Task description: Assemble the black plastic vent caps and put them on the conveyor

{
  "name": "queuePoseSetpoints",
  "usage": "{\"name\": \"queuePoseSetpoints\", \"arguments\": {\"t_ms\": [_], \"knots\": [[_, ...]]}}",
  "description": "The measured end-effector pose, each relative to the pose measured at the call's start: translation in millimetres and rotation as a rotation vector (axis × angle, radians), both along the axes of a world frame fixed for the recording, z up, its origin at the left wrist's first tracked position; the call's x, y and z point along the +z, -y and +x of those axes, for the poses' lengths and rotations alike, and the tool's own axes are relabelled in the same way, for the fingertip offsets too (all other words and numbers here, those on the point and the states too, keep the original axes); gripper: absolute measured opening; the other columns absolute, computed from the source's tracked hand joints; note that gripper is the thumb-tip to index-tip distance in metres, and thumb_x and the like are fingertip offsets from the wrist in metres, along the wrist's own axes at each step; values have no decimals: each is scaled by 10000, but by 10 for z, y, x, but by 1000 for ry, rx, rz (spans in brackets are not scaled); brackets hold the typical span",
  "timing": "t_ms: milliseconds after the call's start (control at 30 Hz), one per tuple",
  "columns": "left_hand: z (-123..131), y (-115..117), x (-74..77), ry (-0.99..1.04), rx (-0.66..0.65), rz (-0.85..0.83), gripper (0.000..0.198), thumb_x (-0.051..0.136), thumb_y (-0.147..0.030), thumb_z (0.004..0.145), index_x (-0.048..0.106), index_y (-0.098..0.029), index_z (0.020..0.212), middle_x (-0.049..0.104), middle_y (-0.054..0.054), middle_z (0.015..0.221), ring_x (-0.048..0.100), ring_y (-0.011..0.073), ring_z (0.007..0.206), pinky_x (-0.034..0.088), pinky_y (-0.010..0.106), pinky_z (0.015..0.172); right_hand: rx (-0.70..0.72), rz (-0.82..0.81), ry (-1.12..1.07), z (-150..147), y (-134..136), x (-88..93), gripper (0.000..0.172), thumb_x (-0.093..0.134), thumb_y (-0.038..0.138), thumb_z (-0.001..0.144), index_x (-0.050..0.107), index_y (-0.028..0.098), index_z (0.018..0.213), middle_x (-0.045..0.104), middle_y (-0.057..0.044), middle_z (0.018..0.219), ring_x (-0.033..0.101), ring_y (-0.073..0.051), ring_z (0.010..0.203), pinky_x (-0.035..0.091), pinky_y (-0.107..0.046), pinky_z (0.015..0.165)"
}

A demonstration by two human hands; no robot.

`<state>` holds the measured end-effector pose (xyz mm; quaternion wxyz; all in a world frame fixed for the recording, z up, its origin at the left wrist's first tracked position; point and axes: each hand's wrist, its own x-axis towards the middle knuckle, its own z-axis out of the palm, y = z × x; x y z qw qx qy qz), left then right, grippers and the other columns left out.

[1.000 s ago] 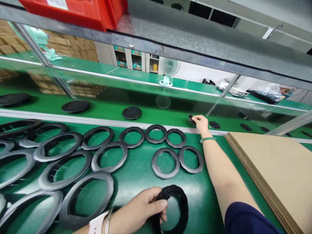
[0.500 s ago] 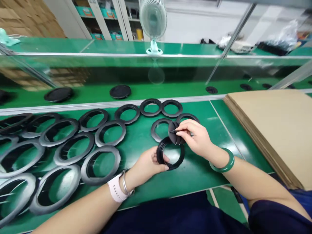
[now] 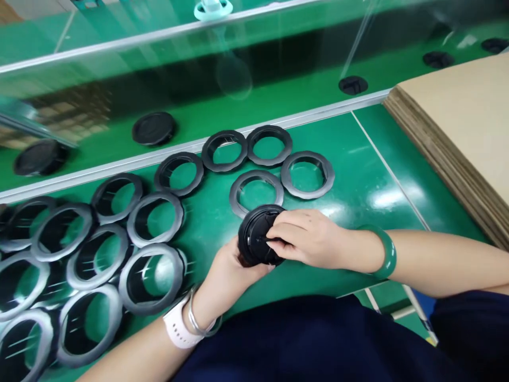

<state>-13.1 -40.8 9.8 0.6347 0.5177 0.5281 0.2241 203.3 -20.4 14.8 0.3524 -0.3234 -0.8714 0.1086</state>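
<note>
My left hand [image 3: 234, 273] is wrapped round the lower left of a black ring [image 3: 245, 229], raised over the green bench. Inside that ring sits a black disc [image 3: 260, 233], and my right hand [image 3: 304, 239] pinches the small part at its centre. The fingertips of my right hand partly cover the disc. Just behind the held ring a loose grey-black ring [image 3: 236, 193] lies flat, with another [image 3: 326, 175] to its right.
Many more rings [image 3: 126, 278] cover the bench at the left. Black discs [image 3: 154, 127] lie along the green ledge behind the metal rail [image 3: 314, 115]. A stack of brown cardboard [image 3: 457, 106] stands at the right. The base of a fan [image 3: 213, 10] shows at the top.
My right hand has brought the disc down and left into the ring, where before it was held above it. The view has tilted downward.
</note>
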Motion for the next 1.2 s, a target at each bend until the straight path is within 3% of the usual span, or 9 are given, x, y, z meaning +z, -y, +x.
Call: {"name": "queuePoseSetpoints", "arguments": {"t_ms": [200, 367, 467, 667, 1033, 1200], "knots": [[-22, -72, 76, -67, -106, -59, 453, 843, -256, 668, 649, -174, 1069, 764, 35, 983, 716, 226, 881, 590, 325, 783, -51, -160, 16, 18, 13, 19, 138, 560, 222, 976, 655, 140, 921, 659, -65, 874, 618, -177, 770, 504, -299, 689], [-1, -37, 75, -100, -43, -58, 431, 840, -243, 654, 618, -173, 1017, 742, 10, 876, 707, 191, 785, 582, 278, 695, 1, 29, 23, 31, 27, 24, 216, 513, 224, 1011, 653, 141, 867, 648, -70, 861, 604, -170, 776, 510, -296, 692], [26, 2, 60, -88, 12, -60, 541, 843, -228, 655, 563, -194, 1117, 716, -21, 846, 698, 166, 748, 579, 253, 659, 26, 124, 71, 17, 29, 12, 247, 485, 204, 1021, 647, 152, 842, 633, -58, 839, 589, -166, 769, 508, -297, 686], [61, 21, 43, -36, 108, -48, 646, 860, -214, 625, 512, -199, 1169, 703, -7, 939, 699, 176, 839, 594, 266, 714, 2, 49, 155, -2, 12, -9, 239, 470, 191, 1016, 641, 134, 858, 588, -50, 777, 558, -164, 716, 468, -297, 634], [67, 37, 52, -116, 77, -27, 616, 844, -246, 652, 509, -190, 1165, 701, 10, 958, 700, 192, 847, 592, 281, 709, 13, 133, 261, 3, 19, -8, 226, 433, 73, 961, 594, 159, 827, 550, -38, 785, 476, -157, 645, 371, -295, 568], [74, 44, 65, -90, 71, -45, 629, 839, -248, 659, 490, -198, 1180, 694, 18, 1003, 699, 195, 880, 592, 278, 716, 19, 77, 255, -8, -19, -12, 226, 463, 158, 991, 589, 160, 804, 536, -35, 761, 480, -161, 659, 399, -294, 598]]}}
